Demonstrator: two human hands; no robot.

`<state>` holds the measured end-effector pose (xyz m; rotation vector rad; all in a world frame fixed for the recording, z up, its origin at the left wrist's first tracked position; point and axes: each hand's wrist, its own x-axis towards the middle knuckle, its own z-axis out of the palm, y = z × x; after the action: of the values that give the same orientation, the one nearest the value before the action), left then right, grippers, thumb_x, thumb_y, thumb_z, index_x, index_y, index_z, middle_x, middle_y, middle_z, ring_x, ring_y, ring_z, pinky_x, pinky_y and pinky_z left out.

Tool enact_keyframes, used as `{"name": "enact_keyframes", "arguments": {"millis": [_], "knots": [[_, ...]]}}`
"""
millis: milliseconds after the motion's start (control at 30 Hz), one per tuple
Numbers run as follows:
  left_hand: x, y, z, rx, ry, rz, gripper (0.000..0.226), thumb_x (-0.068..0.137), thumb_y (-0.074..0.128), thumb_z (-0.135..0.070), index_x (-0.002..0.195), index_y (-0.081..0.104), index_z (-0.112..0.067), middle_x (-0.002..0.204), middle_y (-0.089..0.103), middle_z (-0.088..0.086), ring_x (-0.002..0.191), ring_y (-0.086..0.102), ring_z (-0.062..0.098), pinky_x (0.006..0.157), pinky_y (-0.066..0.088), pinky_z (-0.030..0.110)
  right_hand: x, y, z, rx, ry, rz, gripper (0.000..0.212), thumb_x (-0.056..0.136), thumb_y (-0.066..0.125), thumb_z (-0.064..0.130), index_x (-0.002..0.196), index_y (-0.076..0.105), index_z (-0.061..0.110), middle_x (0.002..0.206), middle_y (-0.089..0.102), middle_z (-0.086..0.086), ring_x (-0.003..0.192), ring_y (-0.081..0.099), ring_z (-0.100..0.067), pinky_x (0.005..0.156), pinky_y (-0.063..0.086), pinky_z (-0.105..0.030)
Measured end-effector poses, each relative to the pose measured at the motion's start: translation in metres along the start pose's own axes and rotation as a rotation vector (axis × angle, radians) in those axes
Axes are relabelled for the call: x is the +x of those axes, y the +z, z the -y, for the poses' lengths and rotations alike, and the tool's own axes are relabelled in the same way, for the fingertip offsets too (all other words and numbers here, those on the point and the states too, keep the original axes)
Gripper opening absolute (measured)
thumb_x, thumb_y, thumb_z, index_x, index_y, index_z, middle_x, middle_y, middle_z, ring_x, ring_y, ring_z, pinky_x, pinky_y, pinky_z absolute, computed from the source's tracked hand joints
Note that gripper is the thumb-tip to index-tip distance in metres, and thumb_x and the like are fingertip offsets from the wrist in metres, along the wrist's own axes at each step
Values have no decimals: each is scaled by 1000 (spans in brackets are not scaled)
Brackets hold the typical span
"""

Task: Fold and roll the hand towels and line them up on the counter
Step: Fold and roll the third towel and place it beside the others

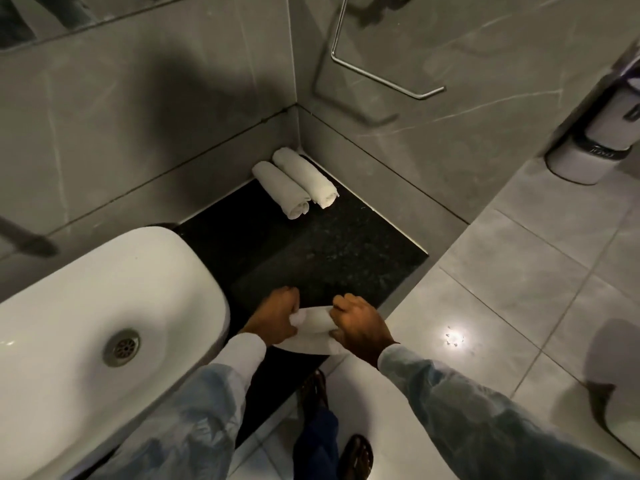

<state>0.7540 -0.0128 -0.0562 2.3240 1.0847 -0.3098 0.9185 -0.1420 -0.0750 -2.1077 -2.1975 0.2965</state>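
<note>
A white hand towel point(313, 332) lies at the near edge of the black stone counter point(332, 251), partly rolled. My left hand point(277, 315) grips its left end and my right hand point(358, 323) grips its right end, fingers curled over the roll. Two rolled white towels lie side by side in the far corner of the counter: one point(282, 189) on the left, the other point(304, 176) against the wall.
A white basin point(79, 306) with a metal drain fills the counter's left side. A metal towel bar point(377, 74) hangs on the right wall. A white bin point(588, 147) stands on the tiled floor at right.
</note>
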Motion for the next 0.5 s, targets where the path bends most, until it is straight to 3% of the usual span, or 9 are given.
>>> {"name": "enact_keyframes", "arguments": {"millis": [100,267,500], "knots": [[-15,16,-6,112,17,-45,47,63,76,-12,106,57,-18,116,54,7,107,54,29,88,48,39,7,-27,4,240,221,203,34,76,71,44,96,65,18,108,61,-6,98,59,-27,83,52,-39],[-27,35,-11,186,26,-187,41,65,68,-10,104,57,-14,117,53,10,111,52,33,89,47,43,11,-35,-3,238,297,291,60,67,82,42,119,59,22,127,55,-6,117,51,-28,101,44,-37],[-4,33,-5,224,26,-322,45,66,66,-6,109,55,-14,119,52,12,108,54,35,91,48,43,36,-19,-1,-69,144,78,50,75,74,35,119,56,19,123,53,-5,113,47,-29,92,40,-42]]}}
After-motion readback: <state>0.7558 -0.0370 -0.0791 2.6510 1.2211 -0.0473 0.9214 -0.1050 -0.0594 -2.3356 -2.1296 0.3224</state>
